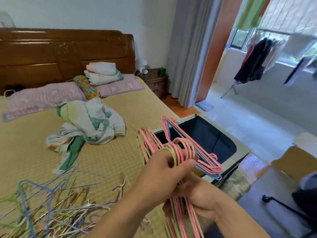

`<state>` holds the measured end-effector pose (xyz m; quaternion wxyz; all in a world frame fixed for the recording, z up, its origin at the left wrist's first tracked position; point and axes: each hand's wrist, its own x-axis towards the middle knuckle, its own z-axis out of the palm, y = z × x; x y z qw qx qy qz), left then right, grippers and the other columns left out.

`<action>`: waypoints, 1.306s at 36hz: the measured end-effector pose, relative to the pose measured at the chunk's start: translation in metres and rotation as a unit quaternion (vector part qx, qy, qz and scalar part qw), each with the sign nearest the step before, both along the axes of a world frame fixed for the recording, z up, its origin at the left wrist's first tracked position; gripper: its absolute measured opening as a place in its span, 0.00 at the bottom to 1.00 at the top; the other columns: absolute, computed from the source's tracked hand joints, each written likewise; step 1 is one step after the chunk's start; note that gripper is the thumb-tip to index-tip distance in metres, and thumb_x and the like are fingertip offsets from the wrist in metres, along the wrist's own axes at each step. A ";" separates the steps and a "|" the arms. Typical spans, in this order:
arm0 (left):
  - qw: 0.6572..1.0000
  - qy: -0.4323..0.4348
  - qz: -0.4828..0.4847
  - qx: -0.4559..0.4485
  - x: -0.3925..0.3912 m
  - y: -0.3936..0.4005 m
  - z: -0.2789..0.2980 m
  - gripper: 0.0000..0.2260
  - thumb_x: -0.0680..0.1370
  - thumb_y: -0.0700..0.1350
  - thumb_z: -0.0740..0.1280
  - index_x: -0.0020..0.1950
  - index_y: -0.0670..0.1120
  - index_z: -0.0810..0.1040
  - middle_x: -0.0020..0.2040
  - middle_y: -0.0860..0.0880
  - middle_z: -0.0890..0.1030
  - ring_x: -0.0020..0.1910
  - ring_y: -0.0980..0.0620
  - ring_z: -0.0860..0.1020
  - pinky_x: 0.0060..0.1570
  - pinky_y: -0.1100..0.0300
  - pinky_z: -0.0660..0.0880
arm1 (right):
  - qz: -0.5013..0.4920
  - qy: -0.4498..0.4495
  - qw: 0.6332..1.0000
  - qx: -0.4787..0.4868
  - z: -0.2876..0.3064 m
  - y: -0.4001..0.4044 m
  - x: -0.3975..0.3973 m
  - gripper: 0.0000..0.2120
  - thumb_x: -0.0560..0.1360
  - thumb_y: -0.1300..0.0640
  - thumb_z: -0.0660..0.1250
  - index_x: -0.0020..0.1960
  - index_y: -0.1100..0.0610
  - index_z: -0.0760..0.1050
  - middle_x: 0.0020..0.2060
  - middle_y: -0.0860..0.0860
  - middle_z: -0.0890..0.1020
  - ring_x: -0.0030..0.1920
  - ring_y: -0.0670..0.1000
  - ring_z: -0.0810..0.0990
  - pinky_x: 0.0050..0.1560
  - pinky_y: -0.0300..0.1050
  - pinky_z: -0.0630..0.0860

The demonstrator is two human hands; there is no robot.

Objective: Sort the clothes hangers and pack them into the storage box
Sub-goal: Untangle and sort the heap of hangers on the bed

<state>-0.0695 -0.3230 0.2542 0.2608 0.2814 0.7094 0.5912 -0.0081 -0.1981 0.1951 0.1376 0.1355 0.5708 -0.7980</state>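
A bundle of pink and green wire hangers [184,215] hangs in front of me at the bed's edge. My left hand [169,166] grips the bunched hooks at the top of the bundle. My right hand [200,201] holds the lower wires from the right side. Just beyond, an open storage box [221,140] with a dark lining stands on the floor beside the bed. Several pink and blue hangers [208,163] lie in it, leaning over its near rim. A tangled pile of mixed-colour hangers [49,206] lies on the bed mat at the lower left.
A crumpled blanket [89,124] lies mid-bed, with pillows [42,98] and folded bedding [103,73] by the wooden headboard. A nightstand [154,79] stands right of the bed. A cardboard box [296,162] and a black stand [281,205] occupy the floor at right. Clothes hang on a balcony rack [257,60].
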 end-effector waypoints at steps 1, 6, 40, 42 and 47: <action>1.000 -0.007 0.000 0.014 -0.004 0.006 0.000 0.05 0.79 0.48 0.71 0.52 0.54 0.87 0.48 0.51 0.87 0.46 0.52 0.85 0.42 0.53 0.82 | -0.001 0.002 1.000 -0.018 0.002 0.003 -0.003 0.11 0.76 0.65 0.71 0.58 0.62 0.80 0.42 0.64 0.80 0.41 0.62 0.80 0.44 0.59 0.79; 0.994 -0.026 -0.009 0.109 -0.022 0.033 0.013 0.06 0.80 0.43 0.70 0.52 0.49 0.87 0.48 0.53 0.87 0.41 0.56 0.84 0.29 0.67 0.74 | -0.001 0.047 0.994 -0.102 0.020 0.031 -0.018 0.09 0.75 0.64 0.71 0.55 0.61 0.82 0.42 0.60 0.82 0.43 0.60 0.81 0.50 0.60 0.77; 0.936 -0.071 0.141 -0.316 -0.033 0.197 -0.167 0.13 0.83 0.49 0.65 0.63 0.66 0.75 0.63 0.70 0.74 0.66 0.68 0.72 0.62 0.71 0.69 | 0.418 0.216 0.469 0.747 -0.104 0.432 -0.158 0.12 0.77 0.63 0.63 0.58 0.53 0.74 0.55 0.54 0.83 0.56 0.60 0.81 0.49 0.49 0.71; 0.932 -0.086 0.153 -0.317 -0.033 0.198 -0.171 0.14 0.83 0.48 0.64 0.67 0.62 0.77 0.65 0.68 0.75 0.65 0.68 0.73 0.67 0.66 0.69 | 0.420 0.223 0.484 0.735 -0.115 0.429 -0.162 0.10 0.78 0.60 0.63 0.58 0.52 0.74 0.55 0.53 0.83 0.56 0.58 0.82 0.50 0.47 0.72; 0.921 -0.095 0.189 -0.328 -0.024 0.205 -0.177 0.13 0.83 0.49 0.65 0.67 0.60 0.77 0.63 0.65 0.78 0.58 0.71 0.75 0.49 0.79 0.67 | 0.440 0.194 0.511 0.712 -0.136 0.421 -0.168 0.17 0.77 0.65 0.63 0.62 0.51 0.74 0.55 0.54 0.83 0.57 0.57 0.81 0.49 0.47 0.72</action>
